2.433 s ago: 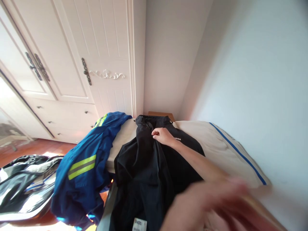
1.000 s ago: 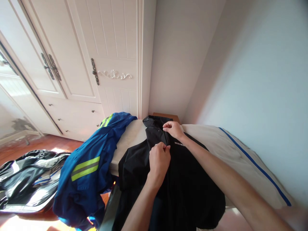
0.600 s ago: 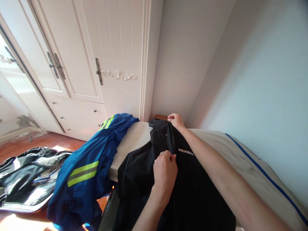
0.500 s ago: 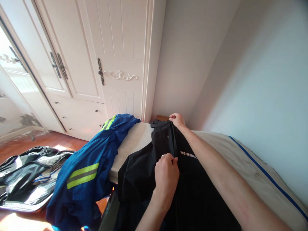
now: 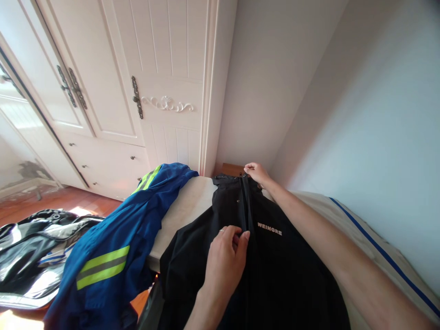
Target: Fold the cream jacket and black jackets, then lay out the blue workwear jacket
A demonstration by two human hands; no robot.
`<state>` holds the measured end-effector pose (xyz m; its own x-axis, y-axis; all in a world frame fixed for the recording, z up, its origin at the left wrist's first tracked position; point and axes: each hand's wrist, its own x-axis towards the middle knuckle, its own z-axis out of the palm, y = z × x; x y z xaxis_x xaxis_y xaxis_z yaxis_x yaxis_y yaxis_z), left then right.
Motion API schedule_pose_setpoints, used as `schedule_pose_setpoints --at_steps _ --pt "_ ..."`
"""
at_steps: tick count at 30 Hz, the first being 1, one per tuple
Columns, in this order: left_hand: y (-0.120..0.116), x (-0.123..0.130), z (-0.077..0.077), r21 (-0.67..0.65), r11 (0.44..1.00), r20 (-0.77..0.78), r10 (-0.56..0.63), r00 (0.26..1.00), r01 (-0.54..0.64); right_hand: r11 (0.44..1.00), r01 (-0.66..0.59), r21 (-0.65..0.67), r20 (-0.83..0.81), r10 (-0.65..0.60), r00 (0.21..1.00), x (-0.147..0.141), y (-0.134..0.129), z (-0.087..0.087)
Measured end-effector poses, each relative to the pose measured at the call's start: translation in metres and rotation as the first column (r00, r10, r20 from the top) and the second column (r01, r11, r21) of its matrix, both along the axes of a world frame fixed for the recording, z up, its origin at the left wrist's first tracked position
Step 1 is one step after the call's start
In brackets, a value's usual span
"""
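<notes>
A black jacket (image 5: 271, 266) lies front up, with pale lettering on its chest and a zip and placket running up to the collar (image 5: 227, 179). My left hand (image 5: 225, 256), a ring on one finger, is curled at the placket, thumb and forefinger at its edge in a loose pinch. At the top of the collar is my right hand (image 5: 257, 173), its fingertips drawn together just above the zip's upper end. Whatever they pinch is too small to make out. The jacket's lower part runs out of view at the bottom.
Beside the jacket, blue workwear (image 5: 137, 215) with yellow-grey reflective bands drapes over the edge of the beige mattress (image 5: 185, 211). An open suitcase (image 5: 34, 261) with clothes rests on the wooden floor. A white wardrobe (image 5: 172, 59) stands behind; a wall (image 5: 378, 114) bounds the right.
My left hand has loosened from a tight grip, its thumb now straighter. My right hand sits slightly behind the collar's edge, and more of the lettering shows. The view has shifted a little.
</notes>
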<state>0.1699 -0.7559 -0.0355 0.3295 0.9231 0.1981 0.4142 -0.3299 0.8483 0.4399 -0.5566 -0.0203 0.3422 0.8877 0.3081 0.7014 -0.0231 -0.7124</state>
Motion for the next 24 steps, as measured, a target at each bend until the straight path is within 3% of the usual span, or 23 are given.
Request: schedule_pose_setpoints --at_steps 4,6,12,18,21,24 --pt "0.014 -0.013 -0.003 0.236 0.964 -0.090 0.147 0.985 -0.122 0.999 -0.030 -0.040 0.003 0.030 1.000 -0.005 -0.018 0.001" --pt "0.020 -0.014 -0.008 0.325 0.942 -0.206 0.159 0.966 -0.086 0.996 -0.069 -0.051 0.021 0.070 0.997 -0.017 -0.026 -0.002" --pt "0.022 -0.013 -0.027 0.219 0.967 -0.549 0.011 0.836 0.131 0.973 -0.215 -0.087 0.060 0.221 0.974 -0.045 -0.036 -0.015" --pt "0.021 -0.019 -0.038 0.188 0.968 -0.507 -0.051 0.860 0.168 0.968 -0.228 -0.101 0.049 0.234 0.971 -0.028 -0.048 -0.012" --pt "0.026 -0.027 -0.034 0.167 0.972 -0.438 -0.075 0.896 0.164 0.979 -0.174 -0.107 0.039 0.179 0.983 -0.009 -0.056 -0.009" --pt "0.040 -0.035 -0.022 0.179 0.980 -0.344 -0.018 0.939 0.085 0.988 -0.075 -0.133 0.003 0.076 0.997 0.017 -0.066 -0.009"
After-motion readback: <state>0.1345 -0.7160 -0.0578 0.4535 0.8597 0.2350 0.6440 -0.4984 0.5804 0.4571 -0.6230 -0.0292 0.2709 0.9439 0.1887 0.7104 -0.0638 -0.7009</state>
